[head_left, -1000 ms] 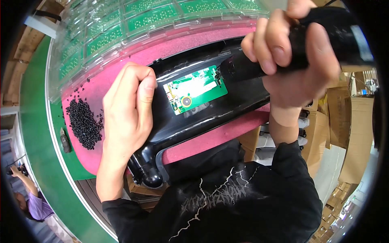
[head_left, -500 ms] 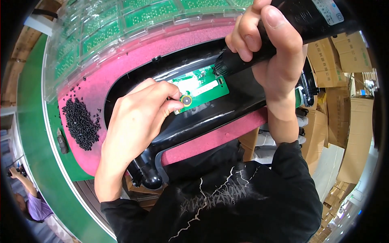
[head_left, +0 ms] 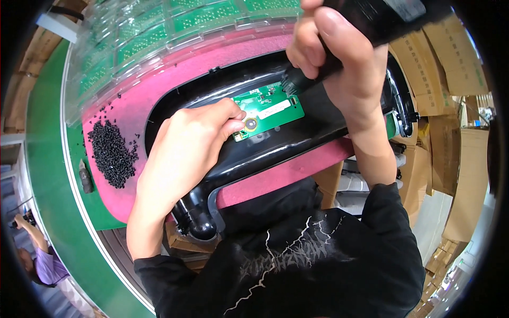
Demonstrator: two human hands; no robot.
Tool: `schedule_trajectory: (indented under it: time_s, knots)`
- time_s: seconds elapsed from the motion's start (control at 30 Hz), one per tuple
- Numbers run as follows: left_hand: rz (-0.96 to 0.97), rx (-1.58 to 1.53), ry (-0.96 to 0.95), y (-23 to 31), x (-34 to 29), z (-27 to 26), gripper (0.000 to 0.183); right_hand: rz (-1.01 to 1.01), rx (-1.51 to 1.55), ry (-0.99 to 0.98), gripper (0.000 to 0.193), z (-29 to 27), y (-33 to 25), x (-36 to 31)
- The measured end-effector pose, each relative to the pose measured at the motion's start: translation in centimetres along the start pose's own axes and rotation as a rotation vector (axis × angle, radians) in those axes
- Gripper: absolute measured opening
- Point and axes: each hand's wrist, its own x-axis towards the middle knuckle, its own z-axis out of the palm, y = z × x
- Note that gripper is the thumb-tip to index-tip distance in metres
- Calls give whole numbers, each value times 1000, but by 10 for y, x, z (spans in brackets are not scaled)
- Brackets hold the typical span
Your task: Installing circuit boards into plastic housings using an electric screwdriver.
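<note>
A green circuit board (head_left: pixel 289 115) lies inside a long, shiny black plastic housing (head_left: pixel 313 142). My left hand (head_left: pixel 188 140) reaches in from the left, its thumb and index finger closed at the board's left end, beside a round disc-shaped part (head_left: pixel 251 124). Wrapped in the fingers of my right hand (head_left: pixel 347 61) is a thick black power screwdriver (head_left: pixel 379 22), held slanting. Its ridged nose meets the board's far right corner; the bit itself cannot be made out.
The housing rests on a pink mat (head_left: pixel 265 188). Small black pieces (head_left: pixel 112 153) are heaped at left, near a dark pointed tool (head_left: pixel 85 177). Clear trays (head_left: pixel 154 40) of green boards stand behind. Cardboard boxes (head_left: pixel 461 180) line the right. Another person (head_left: pixel 47 267) is at far left.
The whole view has shifted slightly. My right hand and the screwdriver have tilted a little to the left, the nose staying at the same board corner. My left fingers keep their place.
</note>
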Motion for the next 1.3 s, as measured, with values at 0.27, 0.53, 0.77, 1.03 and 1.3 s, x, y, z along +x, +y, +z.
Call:
schedule_trajectory:
  time_s: [0.27, 0.53, 0.77, 1.03, 1.3]
  knots:
    - [242, -32, 123, -2, 2, 1, 16, -357, 501, -519, 42, -13, -6, -7]
    - [310, -75, 319, -5, 2, 5, 20, -357, 702, -597, 41, -2, -4, 12]
    - [359, -33, 456, -5, 3, 2, 22, -287, 583, -456, 38, 7, -3, 8]
    - [321, -76, 492, -7, 1, 0, 17, -198, 463, -293, 34, 24, 1, -1]
    - [256, -78, 584, -7, 0, 2, 11, -116, 367, -134, 30, 23, 4, -6]
